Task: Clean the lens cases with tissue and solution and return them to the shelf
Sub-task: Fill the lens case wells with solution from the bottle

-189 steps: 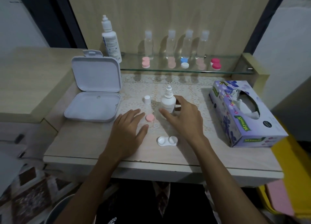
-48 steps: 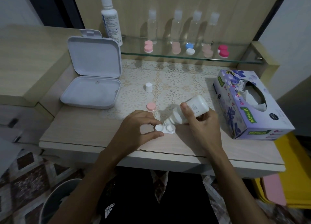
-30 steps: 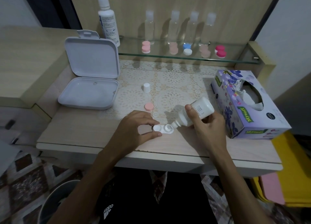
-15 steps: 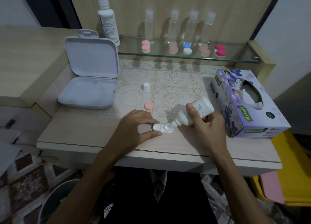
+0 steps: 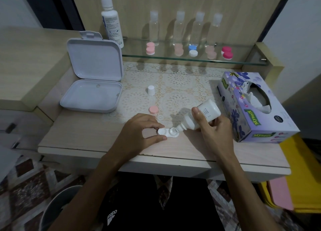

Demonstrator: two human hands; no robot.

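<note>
A white lens case [image 5: 167, 133] lies open on the table near the front edge. My left hand [image 5: 139, 133] pinches its left cup between thumb and forefinger. My right hand [image 5: 213, 131] grips a small white solution bottle [image 5: 199, 116], tipped down to the left with its nozzle over the case's right cup. A pink cap [image 5: 153, 109] and the bottle's white cap [image 5: 151, 90] sit on the lace mat behind. Several capped lens cases, such as a pink one [image 5: 150, 48] and a magenta one [image 5: 227, 52], stand on the glass shelf [image 5: 173, 57].
An open white box [image 5: 92, 91] sits at the left. A tissue box [image 5: 253, 105] lies at the right, close to my right hand. A tall solution bottle [image 5: 112, 20] and several clear bottles [image 5: 178, 29] stand at the back of the shelf.
Over the last second the hands, case and tipped bottle have stayed nearly still. Earlier my right hand lifted the bottle from the mat and tilted it over the case.
</note>
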